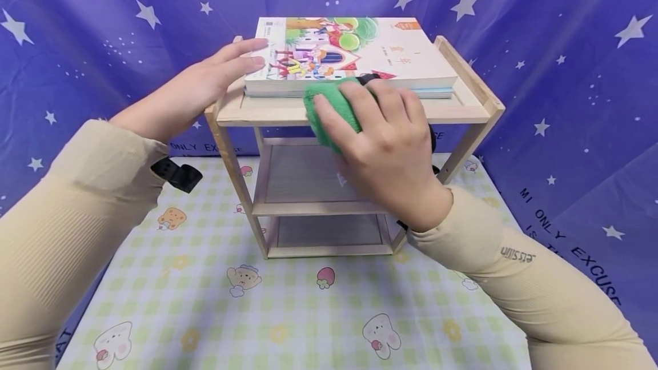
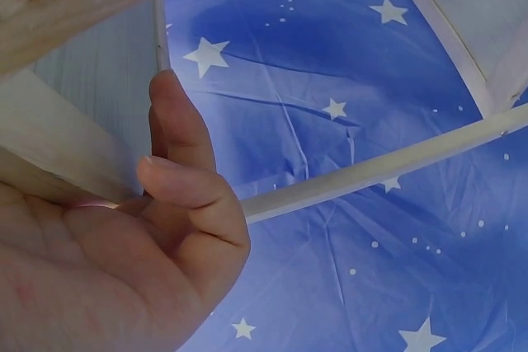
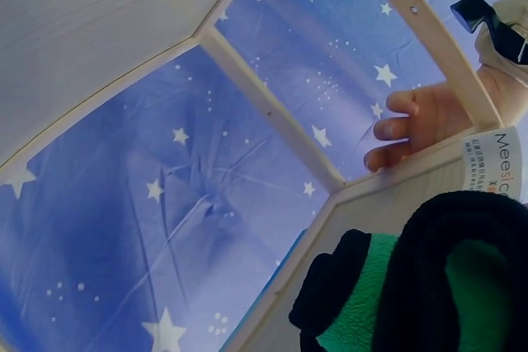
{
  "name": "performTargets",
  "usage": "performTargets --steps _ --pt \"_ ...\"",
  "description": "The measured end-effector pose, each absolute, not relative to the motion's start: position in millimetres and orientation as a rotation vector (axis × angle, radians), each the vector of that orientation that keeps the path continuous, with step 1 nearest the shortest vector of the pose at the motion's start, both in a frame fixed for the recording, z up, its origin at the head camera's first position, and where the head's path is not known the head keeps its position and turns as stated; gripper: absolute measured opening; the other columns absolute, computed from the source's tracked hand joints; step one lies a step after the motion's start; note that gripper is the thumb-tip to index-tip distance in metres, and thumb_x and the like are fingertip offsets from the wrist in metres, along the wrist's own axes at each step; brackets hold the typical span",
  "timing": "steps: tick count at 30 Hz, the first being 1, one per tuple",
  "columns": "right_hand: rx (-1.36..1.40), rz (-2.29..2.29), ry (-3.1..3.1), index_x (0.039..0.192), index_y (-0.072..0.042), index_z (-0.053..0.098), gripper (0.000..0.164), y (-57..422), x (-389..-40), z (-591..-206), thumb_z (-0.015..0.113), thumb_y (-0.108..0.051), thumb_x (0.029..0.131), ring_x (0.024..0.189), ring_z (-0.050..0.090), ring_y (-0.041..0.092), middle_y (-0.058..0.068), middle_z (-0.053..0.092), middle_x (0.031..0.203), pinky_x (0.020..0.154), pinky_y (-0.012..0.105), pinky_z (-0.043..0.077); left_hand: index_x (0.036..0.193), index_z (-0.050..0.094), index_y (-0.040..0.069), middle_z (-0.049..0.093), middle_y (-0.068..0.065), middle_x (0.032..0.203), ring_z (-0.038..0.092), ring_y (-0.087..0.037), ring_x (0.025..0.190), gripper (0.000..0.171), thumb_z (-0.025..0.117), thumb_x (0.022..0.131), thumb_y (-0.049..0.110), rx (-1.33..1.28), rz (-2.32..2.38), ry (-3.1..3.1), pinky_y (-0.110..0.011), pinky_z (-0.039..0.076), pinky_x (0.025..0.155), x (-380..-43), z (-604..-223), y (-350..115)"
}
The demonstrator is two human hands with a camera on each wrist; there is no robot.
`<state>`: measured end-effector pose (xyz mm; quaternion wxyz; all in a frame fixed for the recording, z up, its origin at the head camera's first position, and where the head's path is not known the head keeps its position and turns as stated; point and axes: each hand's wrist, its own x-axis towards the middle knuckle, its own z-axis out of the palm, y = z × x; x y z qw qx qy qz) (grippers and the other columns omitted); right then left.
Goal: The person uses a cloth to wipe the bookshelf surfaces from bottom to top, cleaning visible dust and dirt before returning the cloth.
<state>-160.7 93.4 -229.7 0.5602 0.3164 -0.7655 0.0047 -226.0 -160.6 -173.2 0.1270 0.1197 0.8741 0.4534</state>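
A three-tier wooden shelf (image 1: 319,208) stands on the table, with several stacked books (image 1: 411,56) on its top tier. My left hand (image 1: 205,87) holds the top tier's left side: two digits lie above, by the books' left edge. Its other fingers (image 2: 194,179) bend below the rail, also seen from underneath in the right wrist view. Over the middle of the top front rail (image 1: 247,114), my right hand (image 1: 393,147) grips a green cloth (image 1: 331,104) with black edging. Beneath the tier hang the cloth's folds (image 3: 375,294); the right thumb is hidden.
A checked tablecloth (image 1: 277,301) with cartoon prints covers the table. Blue star-patterned curtain (image 1: 565,101) surrounds the back and sides. Under the top tier, a white label (image 3: 492,162) is stuck near the left edge. Shelf legs (image 1: 231,170) stand beside both forearms.
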Motion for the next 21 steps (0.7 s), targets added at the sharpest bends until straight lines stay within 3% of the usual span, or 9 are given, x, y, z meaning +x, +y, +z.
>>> performTargets --steps 5,14,21 --pt "0.721 0.027 -1.834 0.119 -0.016 0.066 0.031 105.3 -159.9 -230.9 0.057 -0.014 0.089 0.101 0.057 0.038 0.015 0.067 0.112 0.077 0.051 0.045 0.151 0.017 0.056 -0.020 0.032 0.157 -0.021 -0.003 0.148 0.057 0.036 0.098 0.067 0.372 1.288 2.539 -0.059 -0.007 0.121 -224.1 -173.0 -163.5" --pt "0.666 0.056 -1.822 0.118 -0.017 0.066 0.028 119.0 -160.6 -234.1 0.060 -0.016 0.091 0.100 0.057 0.037 0.013 0.068 0.111 0.076 0.053 0.044 0.152 0.019 0.052 -0.018 0.029 0.159 -0.017 -0.006 0.150 0.058 0.039 0.099 0.064 0.350 1.331 2.532 -0.052 -0.007 0.123 -225.9 -174.6 -161.6" --pt "0.596 0.101 -1.800 0.116 -0.017 0.067 0.026 129.2 -160.7 -236.7 0.063 -0.017 0.091 0.100 0.059 0.038 0.011 0.069 0.110 0.074 0.056 0.043 0.150 0.017 0.057 -0.020 0.033 0.156 -0.022 -0.002 0.147 0.057 0.036 0.098 0.067 0.357 1.293 2.528 -0.058 -0.008 0.121 -224.3 -173.3 -164.2"
